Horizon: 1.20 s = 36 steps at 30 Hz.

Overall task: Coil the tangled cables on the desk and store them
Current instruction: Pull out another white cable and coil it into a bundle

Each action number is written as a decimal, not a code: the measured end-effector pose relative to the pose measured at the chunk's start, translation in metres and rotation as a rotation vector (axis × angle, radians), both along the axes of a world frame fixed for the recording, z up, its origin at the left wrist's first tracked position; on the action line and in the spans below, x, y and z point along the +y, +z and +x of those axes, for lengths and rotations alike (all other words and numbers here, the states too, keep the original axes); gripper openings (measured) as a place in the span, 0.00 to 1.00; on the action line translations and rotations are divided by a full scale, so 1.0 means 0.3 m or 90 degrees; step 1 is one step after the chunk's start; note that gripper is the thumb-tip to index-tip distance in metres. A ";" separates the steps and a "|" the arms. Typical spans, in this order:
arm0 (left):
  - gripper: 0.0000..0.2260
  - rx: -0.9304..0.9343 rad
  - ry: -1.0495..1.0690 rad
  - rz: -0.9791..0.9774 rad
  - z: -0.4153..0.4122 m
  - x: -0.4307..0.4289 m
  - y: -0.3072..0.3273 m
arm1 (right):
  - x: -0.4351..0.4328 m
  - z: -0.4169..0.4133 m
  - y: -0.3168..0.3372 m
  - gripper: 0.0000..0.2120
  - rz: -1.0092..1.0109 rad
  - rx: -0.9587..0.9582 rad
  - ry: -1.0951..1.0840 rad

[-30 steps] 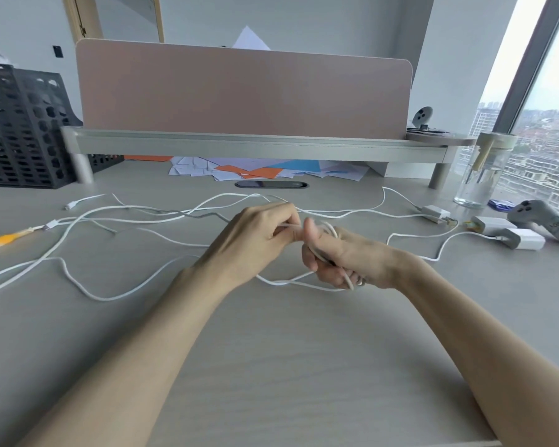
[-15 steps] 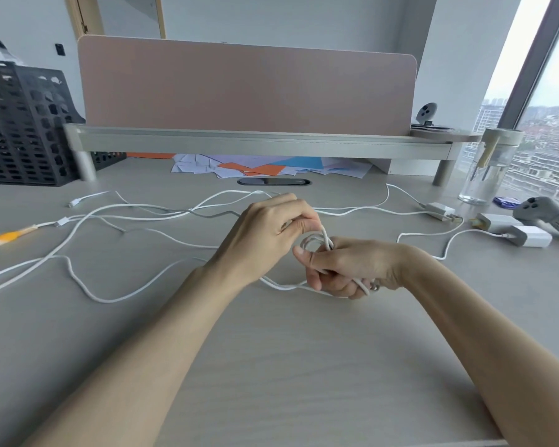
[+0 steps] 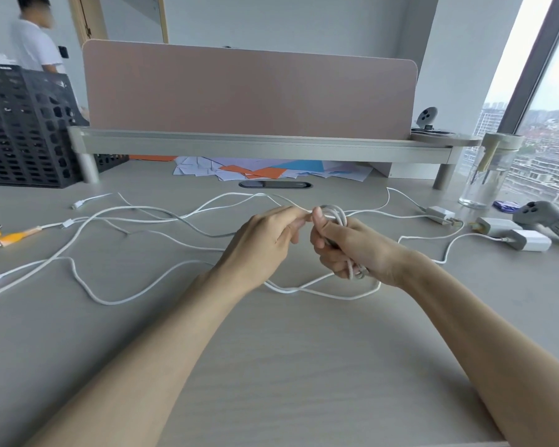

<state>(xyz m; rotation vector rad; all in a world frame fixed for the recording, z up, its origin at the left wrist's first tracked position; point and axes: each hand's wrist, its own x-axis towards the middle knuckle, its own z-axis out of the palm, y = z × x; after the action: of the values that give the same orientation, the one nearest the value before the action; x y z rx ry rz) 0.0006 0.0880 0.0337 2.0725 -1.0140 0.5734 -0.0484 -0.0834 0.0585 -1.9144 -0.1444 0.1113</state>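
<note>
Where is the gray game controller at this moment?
In the head view, the gray game controller lies at the far right edge of the desk, right of the glass jar and just behind a white charger.

Soft window daylight, wide-angle edge warp
</note>
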 end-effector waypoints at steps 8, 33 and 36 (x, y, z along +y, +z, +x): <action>0.11 -0.040 0.127 0.197 -0.030 -0.003 -0.018 | -0.013 0.041 -0.007 0.23 0.217 -0.116 -0.192; 0.10 0.029 0.046 0.265 -0.085 -0.060 -0.031 | -0.022 0.049 -0.013 0.11 0.471 -0.135 -0.206; 0.10 0.005 0.027 0.272 -0.092 -0.046 -0.023 | -0.039 0.061 -0.026 0.11 0.330 -0.195 -0.272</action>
<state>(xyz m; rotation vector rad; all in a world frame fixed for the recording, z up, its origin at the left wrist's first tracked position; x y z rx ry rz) -0.0270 0.0742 0.0269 2.4690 -1.1686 0.3922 -0.0300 -0.0950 0.0508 -1.3954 0.0343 -0.4674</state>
